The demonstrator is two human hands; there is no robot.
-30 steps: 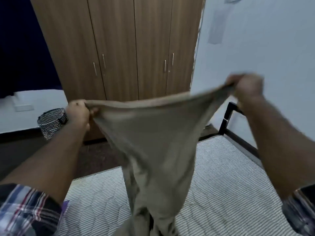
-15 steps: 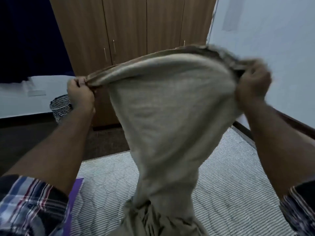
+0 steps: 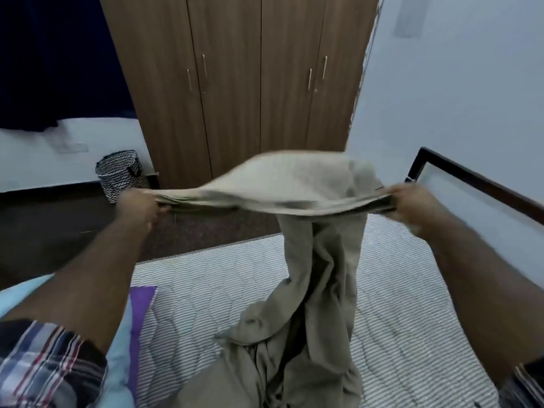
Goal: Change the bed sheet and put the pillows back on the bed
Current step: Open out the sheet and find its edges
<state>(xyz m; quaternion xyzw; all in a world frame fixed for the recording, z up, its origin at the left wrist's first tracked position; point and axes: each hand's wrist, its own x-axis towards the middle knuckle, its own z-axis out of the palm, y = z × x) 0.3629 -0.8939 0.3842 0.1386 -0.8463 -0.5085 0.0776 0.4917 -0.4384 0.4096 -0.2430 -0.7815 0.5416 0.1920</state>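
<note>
1. Khaki-beige cotton bed sheet (image 3: 294,187) stretches between a person's two raised hands, its upper edge pulled into a taut band and blurred by motion.
2. The left hand (image 3: 138,206) has its fingers curled round the sheet's left end, gripping it above the dark floor (image 3: 44,231).
3. The right hand (image 3: 412,206) grips the sheet's right end in the same way, near the dark metal bed frame (image 3: 471,178) by the white wall.
4. The rest of the sheet hangs down from the middle in a twisted column and lies bunched on the grey-and-white striped quilted mattress (image 3: 206,290).
5. A black-and-white zigzag woven basket (image 3: 119,172) stands on the floor beside the brown wooden wardrobe (image 3: 250,83); what it contains cannot be made out.
6. A purple cloth (image 3: 141,304) lies at the mattress's left edge, next to the plaid shirt sleeve (image 3: 44,363).
</note>
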